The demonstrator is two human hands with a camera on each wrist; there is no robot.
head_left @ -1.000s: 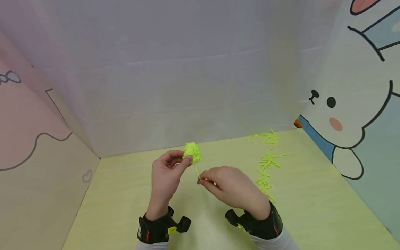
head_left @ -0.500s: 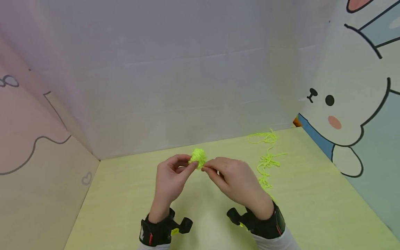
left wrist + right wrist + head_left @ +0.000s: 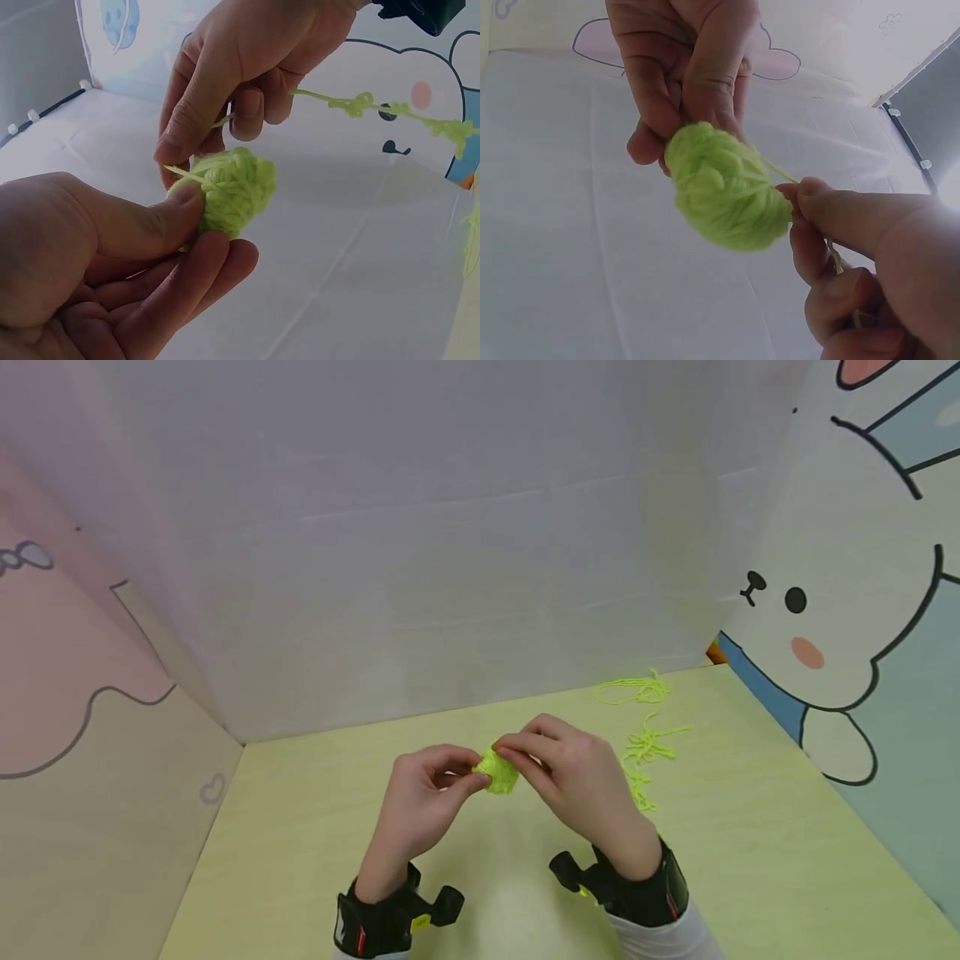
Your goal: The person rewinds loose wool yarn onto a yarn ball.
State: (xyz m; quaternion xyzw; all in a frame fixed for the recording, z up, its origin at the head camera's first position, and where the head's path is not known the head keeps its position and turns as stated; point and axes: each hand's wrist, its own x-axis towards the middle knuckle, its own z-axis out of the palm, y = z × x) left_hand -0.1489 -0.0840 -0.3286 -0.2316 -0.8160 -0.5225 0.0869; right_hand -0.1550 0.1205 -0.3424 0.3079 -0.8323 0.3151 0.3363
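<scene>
A small neon yellow-green ball of yarn (image 3: 498, 772) is between the two hands, above the table. My left hand (image 3: 427, 797) pinches the ball between thumb and fingers on its left side. At the ball's upper right, my right hand (image 3: 577, 777) pinches the yarn strand (image 3: 781, 171) between thumb and forefinger. That strand runs taut from the ball to the fingertips in the right wrist view. From there it passes through the curled right fingers, and a knotted length of yarn (image 3: 360, 103) trails out behind them in the left wrist view.
Loose, tangled yarn (image 3: 647, 747) of the same colour lies along the right side of the pale table (image 3: 300, 827). A white sheet (image 3: 450, 568) closes off the back. Printed panels stand at left and right, the right one with a cartoon rabbit (image 3: 817, 635).
Both hands have come closer together, the left shifting right with the ball. My right hand has carried the strand from below the ball up to its top right.
</scene>
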